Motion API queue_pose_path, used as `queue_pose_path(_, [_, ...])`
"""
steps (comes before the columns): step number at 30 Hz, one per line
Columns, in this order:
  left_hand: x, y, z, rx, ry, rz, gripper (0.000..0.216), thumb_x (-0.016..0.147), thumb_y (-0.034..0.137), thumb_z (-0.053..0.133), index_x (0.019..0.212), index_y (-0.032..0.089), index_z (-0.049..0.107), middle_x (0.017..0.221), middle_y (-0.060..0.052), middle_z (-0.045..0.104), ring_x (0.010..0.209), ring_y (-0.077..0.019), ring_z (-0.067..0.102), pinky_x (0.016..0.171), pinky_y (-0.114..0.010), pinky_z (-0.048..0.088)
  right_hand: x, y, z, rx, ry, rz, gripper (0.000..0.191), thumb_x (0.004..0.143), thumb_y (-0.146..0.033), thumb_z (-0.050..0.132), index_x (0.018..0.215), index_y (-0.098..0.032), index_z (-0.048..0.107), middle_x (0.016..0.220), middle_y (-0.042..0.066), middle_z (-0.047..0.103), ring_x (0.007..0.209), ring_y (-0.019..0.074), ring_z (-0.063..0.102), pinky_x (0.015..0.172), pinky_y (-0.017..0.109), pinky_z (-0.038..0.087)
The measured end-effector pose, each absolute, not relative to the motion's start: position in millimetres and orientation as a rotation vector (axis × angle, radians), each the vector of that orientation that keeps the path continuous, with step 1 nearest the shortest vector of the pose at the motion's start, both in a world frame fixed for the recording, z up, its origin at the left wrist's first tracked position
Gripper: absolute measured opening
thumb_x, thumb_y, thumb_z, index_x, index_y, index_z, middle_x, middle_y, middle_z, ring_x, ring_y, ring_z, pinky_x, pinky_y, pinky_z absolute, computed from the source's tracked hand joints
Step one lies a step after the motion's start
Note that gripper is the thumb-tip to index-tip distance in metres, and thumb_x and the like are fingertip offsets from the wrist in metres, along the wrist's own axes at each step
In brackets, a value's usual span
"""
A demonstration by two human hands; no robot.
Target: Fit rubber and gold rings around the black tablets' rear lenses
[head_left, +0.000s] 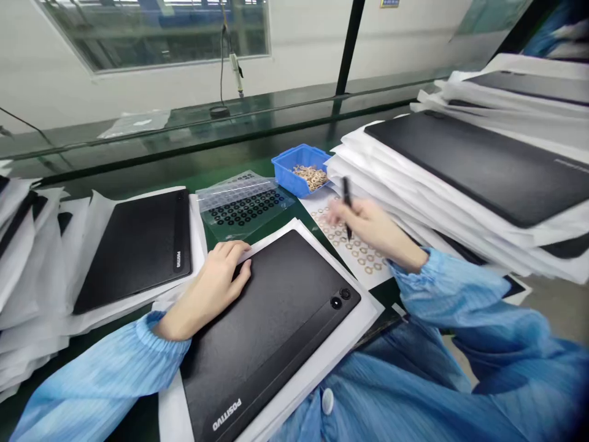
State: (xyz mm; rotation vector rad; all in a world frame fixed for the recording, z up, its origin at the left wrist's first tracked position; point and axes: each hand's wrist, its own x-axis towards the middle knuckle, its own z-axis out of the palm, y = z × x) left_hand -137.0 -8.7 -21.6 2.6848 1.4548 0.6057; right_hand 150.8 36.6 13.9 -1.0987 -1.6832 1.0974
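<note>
A black tablet back cover marked POSITIVO lies on white sheets in front of me, with two round camera parts at its right corner. My left hand rests on its upper left edge, thumb apart from the fingers and nothing held. Above a white sheet of ring-shaped pieces, my right hand is closed around a slim black pen-shaped tool. Motion blurs these fingers, so I cannot tell whether the tool is a pen or tweezers, or whether its tip touches the sheet.
A blue bin of small tan pieces stands behind the ring sheet. Left of it lies a clear film with black rings. Covers layered with white sheets are stacked at right; another cover lies at left beside more sheets. A corded tool hangs behind.
</note>
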Motion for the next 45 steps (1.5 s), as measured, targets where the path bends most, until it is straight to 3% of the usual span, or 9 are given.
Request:
queue_pose_path(3, [-136.0, -10.2, -20.4, 2.671, 1.487, 0.583, 0.026, 0.092, 0.025, 0.037, 0.112, 0.011, 0.048, 0.111, -0.012, 0.054, 0.105, -0.0248, 0.048, 0.093, -0.042, 0.042, 150.1, 43.5, 22.0, -1.057, -1.473, 0.795, 0.046, 0.082, -0.057, 0.052, 0.062, -0.016, 0.059, 0.067, 0.005, 0.065, 0.077, 0.0176, 0.067, 0.075, 0.029, 0.05])
queue_pose_path(8, [-131.1, -13.1, -17.6, 2.667, 1.513, 0.553, 0.023, 0.092, 0.023, 0.037, 0.108, 0.012, 0.049, 0.107, -0.012, 0.054, 0.103, -0.0245, 0.049, 0.091, -0.043, 0.044, 121.4, 51.2, 50.3, -1.126, -1.789, 0.837, 0.058, 0.087, -0.059, 0.04, 0.055, -0.015, 0.06, 0.057, 0.005, 0.062, 0.058, 0.0133, 0.062, 0.062, 0.024, 0.047])
queue_pose_path(12, [-130.0, -13.2, -19.3, 2.66, 1.61, 0.598, 0.023, 0.09, 0.024, 0.04, 0.107, 0.011, 0.05, 0.114, -0.014, 0.051, 0.11, -0.0254, 0.046, 0.097, -0.042, 0.041, 74.3, 78.3, 53.0, -1.059, -2.135, 0.913, 0.047, 0.089, -0.047, 0.043, 0.06, -0.014, 0.057, 0.051, 0.001, 0.058, 0.041, 0.0091, 0.052, 0.047, 0.022, 0.041])
queue_pose_path(18, [-133.5, -10.8, -25.9, 2.575, 1.865, 0.709, 0.034, 0.088, 0.027, 0.045, 0.113, 0.006, 0.045, 0.126, -0.021, 0.041, 0.123, -0.032, 0.037, 0.102, -0.047, 0.034, 3.0, 124.7, 21.6, -0.886, -2.493, 0.639, 0.013, 0.078, -0.014, 0.058, 0.068, -0.011, 0.066, 0.064, 0.002, 0.064, 0.062, 0.0112, 0.056, 0.061, 0.021, 0.038])
queue_pose_path(22, [-133.1, -12.0, -25.2, 2.559, 1.894, 0.703, 0.025, 0.088, 0.027, 0.045, 0.104, 0.008, 0.048, 0.117, -0.019, 0.049, 0.117, -0.03, 0.044, 0.1, -0.045, 0.037, -15.6, 138.0, 9.0, -0.748, -2.59, 0.628, 0.014, 0.076, -0.006, 0.056, 0.08, -0.01, 0.069, 0.072, 0.003, 0.067, 0.064, 0.0107, 0.058, 0.064, 0.021, 0.04])
queue_pose_path(27, [-131.4, -12.9, -24.8, 2.539, 1.91, 0.667, 0.02, 0.088, 0.026, 0.043, 0.096, 0.009, 0.05, 0.113, -0.02, 0.054, 0.113, -0.0299, 0.049, 0.097, -0.043, 0.04, -16.9, 148.0, 3.8, -0.599, -2.695, 0.625, 0.013, 0.072, -0.007, 0.064, 0.082, -0.012, 0.071, 0.081, 0.003, 0.069, 0.075, 0.0138, 0.063, 0.071, 0.021, 0.044])
queue_pose_path(37, [-132.3, -9.9, -27.4, 2.547, 1.893, 0.615, 0.024, 0.089, 0.027, 0.039, 0.103, 0.011, 0.048, 0.114, -0.018, 0.056, 0.117, -0.0281, 0.047, 0.101, -0.047, 0.036, -25.7, 156.5, -3.8, -0.625, -2.758, 0.545, 0.011, 0.071, -0.004, 0.066, 0.078, -0.012, 0.068, 0.077, 0.004, 0.069, 0.076, 0.0149, 0.064, 0.072, 0.024, 0.047])
queue_pose_path(40, [-132.6, -9.5, -29.5, 2.567, 1.918, 0.613, 0.024, 0.089, 0.028, 0.04, 0.102, 0.009, 0.05, 0.114, -0.02, 0.056, 0.118, -0.0295, 0.047, 0.102, -0.047, 0.035, -25.8, 155.1, -2.7, -0.636, -2.793, 0.481, 0.003, 0.078, -0.014, 0.065, 0.078, -0.011, 0.064, 0.075, 0.001, 0.066, 0.073, 0.0131, 0.062, 0.072, 0.028, 0.049])
queue_pose_path(45, [-129.3, -12.4, -24.5, 2.609, 1.943, 0.614, 0.021, 0.09, 0.027, 0.04, 0.1, 0.011, 0.05, 0.111, -0.018, 0.058, 0.114, -0.0283, 0.051, 0.099, -0.046, 0.039, -18.1, 139.1, 15.4, -0.661, -2.757, 0.375, 0.018, 0.088, -0.026, 0.056, 0.079, -0.011, 0.062, 0.076, 0.001, 0.063, 0.072, 0.0112, 0.06, 0.07, 0.029, 0.049])
